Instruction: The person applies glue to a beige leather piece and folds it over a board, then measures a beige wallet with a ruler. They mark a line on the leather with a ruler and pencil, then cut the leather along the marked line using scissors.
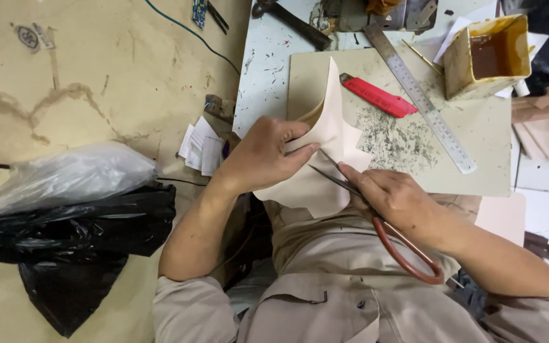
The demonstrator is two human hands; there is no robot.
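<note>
My left hand grips a pale cream sheet of leather, folded and standing up on edge, with thumb and fingers pinching it near the middle. My right hand holds a pair of scissors with large red-brown handles; the dark blades are parted and point up-left into the sheet beside my left fingertips. Both hands work at the near edge of a beige cutting board.
On the board lie a red utility knife and a steel ruler. A stained square tub of brown liquid stands at the back right. Black and clear plastic bags sit on the left, with folded papers nearby.
</note>
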